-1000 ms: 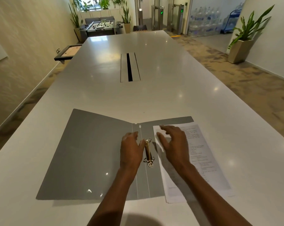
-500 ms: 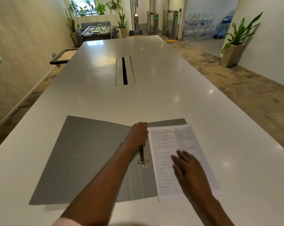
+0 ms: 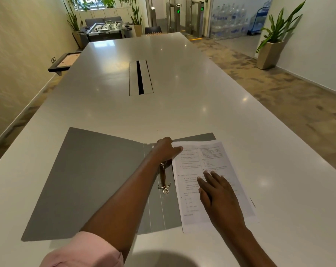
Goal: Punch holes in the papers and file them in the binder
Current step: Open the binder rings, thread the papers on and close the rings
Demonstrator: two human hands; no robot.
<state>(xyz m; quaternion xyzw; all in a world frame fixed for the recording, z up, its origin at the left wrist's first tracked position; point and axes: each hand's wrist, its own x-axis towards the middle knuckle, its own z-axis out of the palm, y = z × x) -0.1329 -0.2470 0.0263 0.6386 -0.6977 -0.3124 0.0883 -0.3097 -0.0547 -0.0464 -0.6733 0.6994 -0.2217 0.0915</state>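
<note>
A grey binder point(image 3: 97, 182) lies open and flat on the white table point(image 3: 182, 116). Its metal ring mechanism point(image 3: 164, 180) runs along the spine. A stack of printed papers point(image 3: 203, 160) rests on the binder's right half, its left edge beside the rings. My left hand point(image 3: 166, 149) covers the far end of the ring mechanism; its thumb lies on the papers' top left corner and its curled fingers are hidden. My right hand point(image 3: 217, 191) rests flat on the papers with straight fingers.
A cable slot point(image 3: 140, 78) is set into the middle of the table. A wall runs along the left with a small shelf point(image 3: 64, 62). A potted plant point(image 3: 271, 49) stands on the floor at the right. A foosball table point(image 3: 105, 28) stands beyond the table's far end.
My left hand moved from beside the rings up to their far end and onto the papers' corner. My right hand slid down the papers towards me. The papers now lie straighter beside the rings.
</note>
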